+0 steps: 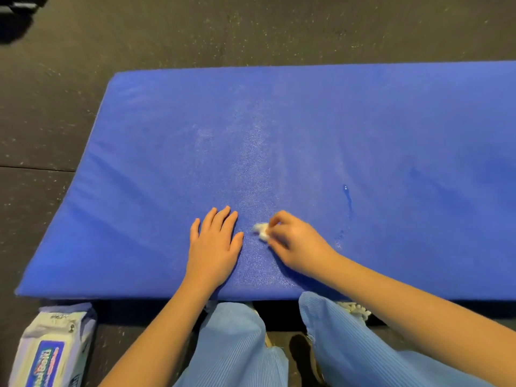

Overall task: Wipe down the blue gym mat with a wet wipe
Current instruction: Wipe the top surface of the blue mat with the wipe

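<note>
1. Left hand (213, 247): palm down, flat on the blue gym mat (307, 129) near its front edge. Fingers (222, 222) straight and slightly spread, thumb out to the side. It holds nothing and only rests on the mat surface.
2. Right hand (296, 244): fingers (279, 217) curled and pinching a small crumpled white wet wipe (261, 231). The wipe sticks out past the fingertips and touches the mat. Motion blur around the knuckles; the exact position of each finger cannot be told.
3. Wet wipe position: on the mat between the two hands, just beside the left thumb but apart from it, near the front edge and a little left of the mat's visible middle.
4. Mat: lies flat on a dark speckled floor (251, 29); its right end runs out of view. A paler sheen runs up the surface beyond the hands. A small wet streak (347, 196) with a droplet at its top lies to the right of the right hand.
5. Wipes pack (53, 347): a soft pale pack on the floor in front of the mat's left corner. It has a blue label panel with lettering too blurred to read.
6. Person's legs in light blue ribbed trousers (237, 344) at the mat's front edge.
</note>
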The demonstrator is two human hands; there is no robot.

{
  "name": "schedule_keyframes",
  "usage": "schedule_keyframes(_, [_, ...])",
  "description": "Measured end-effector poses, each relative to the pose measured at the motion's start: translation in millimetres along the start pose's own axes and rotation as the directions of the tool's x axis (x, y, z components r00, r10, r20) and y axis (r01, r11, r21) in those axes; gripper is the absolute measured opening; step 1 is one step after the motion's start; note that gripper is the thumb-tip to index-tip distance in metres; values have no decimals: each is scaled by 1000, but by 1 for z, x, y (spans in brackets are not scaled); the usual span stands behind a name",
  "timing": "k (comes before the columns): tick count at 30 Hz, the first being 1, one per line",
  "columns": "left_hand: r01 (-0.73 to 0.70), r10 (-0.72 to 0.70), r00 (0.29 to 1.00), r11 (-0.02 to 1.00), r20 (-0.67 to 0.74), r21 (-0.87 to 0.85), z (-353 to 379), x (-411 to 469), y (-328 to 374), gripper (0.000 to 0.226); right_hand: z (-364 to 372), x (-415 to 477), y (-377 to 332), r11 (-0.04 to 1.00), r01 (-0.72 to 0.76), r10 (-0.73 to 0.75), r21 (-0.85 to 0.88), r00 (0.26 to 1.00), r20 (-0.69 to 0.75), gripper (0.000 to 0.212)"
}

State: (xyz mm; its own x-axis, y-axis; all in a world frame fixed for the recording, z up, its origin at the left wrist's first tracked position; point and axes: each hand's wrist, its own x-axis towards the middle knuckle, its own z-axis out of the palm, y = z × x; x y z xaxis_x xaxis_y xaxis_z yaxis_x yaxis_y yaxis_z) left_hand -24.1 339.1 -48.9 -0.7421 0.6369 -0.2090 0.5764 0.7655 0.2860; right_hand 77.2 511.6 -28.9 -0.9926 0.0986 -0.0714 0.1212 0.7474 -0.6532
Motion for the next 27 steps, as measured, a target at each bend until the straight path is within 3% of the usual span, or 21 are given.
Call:
schedule_keyframes(2, [1, -1, 1000, 1000, -5, -2, 1, 1, 0, 70, -2, -9, -5, 991, 131, -133, 27, 982, 136, 32])
schedule_keyframes(4, [-1, 1, 1000, 1000, -4, 1, 2, 2, 0, 66, -11, 8, 9, 985, 169, -165, -22, 976, 141, 37])
schedule_keyframes(7, [7, -7, 1000, 1000, 9, -5, 1, 4, -1, 66, -16, 41, 38, 990, -76, 68, -116, 995, -67, 35])
schedule_keyframes(9, [16, -16, 1000, 1000, 9, -5, 1, 5, -1, 63, -7, 40, 35, 991, -100, 91, -94, 991, -94, 28])
schedule_keyframes(12, [6, -6, 1000, 1000, 3, 23, 3, 6, -1, 55, -1, 17, 10, 987, 159, -158, 6, 977, 146, 22])
schedule_keyframes(14, [1, -1, 1000, 999, 3, 35, 4, 7, -2, 53, -11, 24, 20, 972, 235, -223, -14, 939, 262, 21])
schedule_keyframes(15, [-1, 1, 1000, 999, 2, 34, 4, 7, -2, 53, -14, 36, 33, 979, 199, -184, -48, 957, 225, 21])
schedule_keyframes(17, [-5, 5, 1000, 1000, -12, 22, 4, 8, -2, 54, -21, 59, 59, 993, -8, 3, -121, 999, -40, 22])
schedule_keyframes(19, [-8, 8, 1000, 1000, -25, 3, 3, 11, -2, 54, -17, 65, 63, 978, -168, 142, -127, 971, -194, 24])
schedule_keyframes(21, [-12, 11, 999, 999, -32, -35, 1, 21, -4, 55, -9, 51, 43, 991, -47, 29, -127, 989, -143, 18])
schedule_keyframes(24, [-16, 17, 999, 1000, 41, -25, -2, 43, -5, 74, -10, 33, 38, 971, 211, -193, -116, 970, 150, 23])
schedule_keyframes(25, [-18, 17, 997, 1000, 79, 3, 0, 47, -5, 81, -15, 41, 48, 966, 224, -199, -126, 963, 183, 29])
schedule_keyframes(27, [-26, 22, 994, 999, 103, 39, 6, 49, -5, 84, -26, 65, 73, 981, 99, -92, -166, 995, 50, 34])
